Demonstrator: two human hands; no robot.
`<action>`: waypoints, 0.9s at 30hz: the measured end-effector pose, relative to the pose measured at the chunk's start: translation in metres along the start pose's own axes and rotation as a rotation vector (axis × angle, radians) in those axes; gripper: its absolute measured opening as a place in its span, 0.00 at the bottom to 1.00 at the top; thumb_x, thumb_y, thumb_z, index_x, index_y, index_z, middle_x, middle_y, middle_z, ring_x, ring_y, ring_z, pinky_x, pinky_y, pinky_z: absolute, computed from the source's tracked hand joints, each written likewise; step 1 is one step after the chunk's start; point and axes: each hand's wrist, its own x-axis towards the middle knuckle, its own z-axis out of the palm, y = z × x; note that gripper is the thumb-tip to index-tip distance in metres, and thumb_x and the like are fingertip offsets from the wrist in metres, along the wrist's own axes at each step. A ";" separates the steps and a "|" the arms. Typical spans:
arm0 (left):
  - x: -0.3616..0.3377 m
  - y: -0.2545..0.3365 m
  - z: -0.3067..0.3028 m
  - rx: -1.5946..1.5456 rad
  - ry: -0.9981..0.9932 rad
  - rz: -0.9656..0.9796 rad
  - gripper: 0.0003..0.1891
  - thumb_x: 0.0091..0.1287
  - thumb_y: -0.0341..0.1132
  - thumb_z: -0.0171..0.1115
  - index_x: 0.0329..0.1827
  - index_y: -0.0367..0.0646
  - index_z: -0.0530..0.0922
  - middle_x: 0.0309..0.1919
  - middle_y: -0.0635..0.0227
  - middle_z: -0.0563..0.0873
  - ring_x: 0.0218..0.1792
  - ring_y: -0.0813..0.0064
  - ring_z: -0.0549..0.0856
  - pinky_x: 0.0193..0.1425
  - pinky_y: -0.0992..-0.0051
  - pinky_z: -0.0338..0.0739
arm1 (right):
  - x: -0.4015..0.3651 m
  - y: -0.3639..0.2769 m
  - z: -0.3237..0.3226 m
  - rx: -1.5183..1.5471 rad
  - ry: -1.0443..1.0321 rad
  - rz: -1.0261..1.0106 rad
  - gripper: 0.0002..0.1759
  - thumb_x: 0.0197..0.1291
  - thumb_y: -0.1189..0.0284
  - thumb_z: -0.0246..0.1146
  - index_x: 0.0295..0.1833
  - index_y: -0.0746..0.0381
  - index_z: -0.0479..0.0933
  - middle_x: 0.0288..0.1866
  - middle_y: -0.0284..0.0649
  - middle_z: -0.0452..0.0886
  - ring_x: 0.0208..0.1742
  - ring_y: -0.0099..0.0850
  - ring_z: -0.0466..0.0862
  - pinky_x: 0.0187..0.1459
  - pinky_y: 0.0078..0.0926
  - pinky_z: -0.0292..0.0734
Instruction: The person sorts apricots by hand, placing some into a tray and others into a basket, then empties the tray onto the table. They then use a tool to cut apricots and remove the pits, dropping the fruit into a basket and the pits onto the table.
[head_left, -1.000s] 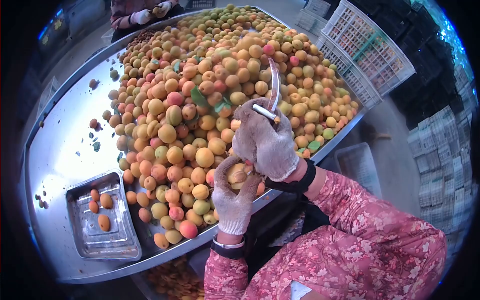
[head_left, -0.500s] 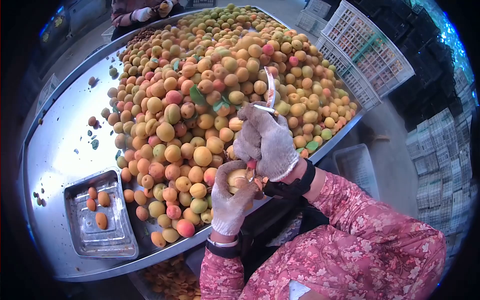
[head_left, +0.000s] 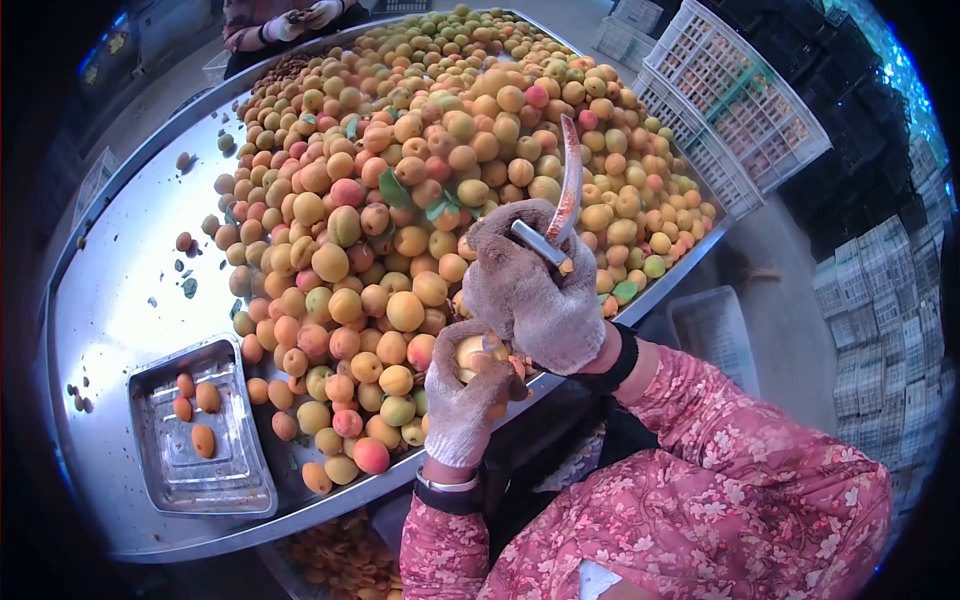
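My left hand (head_left: 460, 400), in a soiled pale work glove, is closed around an apricot (head_left: 468, 352) whose visible flesh is pale yellow. My gloved right hand (head_left: 535, 295) sits just above and to the right of it, fingers wrapped round a curved knife (head_left: 570, 180). The narrow, brown-stained blade points up and away from me, and a short silvery piece shows beside the fingers. Most of the grip is hidden by the glove. Beyond both hands, a big heap of apricots (head_left: 405, 312) covers much of the metal table (head_left: 100, 290).
A metal tray (head_left: 200, 480) with several small brownish-orange pieces lies at the left. White plastic crates (head_left: 740, 95) stand beyond the table's right edge. Across the table is another person's gloved hand (head_left: 285, 27). Below the near edge are orange pieces (head_left: 345, 560).
My right hand has drawn slightly toward me and turned, and the blade now stands more upright. My left hand stays nearly in place with the apricot. The other person's hands have shifted slightly.
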 end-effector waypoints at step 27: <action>0.001 -0.007 0.004 0.293 0.048 0.050 0.21 0.59 0.23 0.65 0.54 0.36 0.69 0.37 0.61 0.81 0.26 0.75 0.84 0.28 0.78 0.81 | 0.010 0.017 -0.002 -0.008 0.252 0.225 0.08 0.72 0.69 0.56 0.50 0.61 0.75 0.27 0.31 0.76 0.20 0.20 0.74 0.20 0.23 0.69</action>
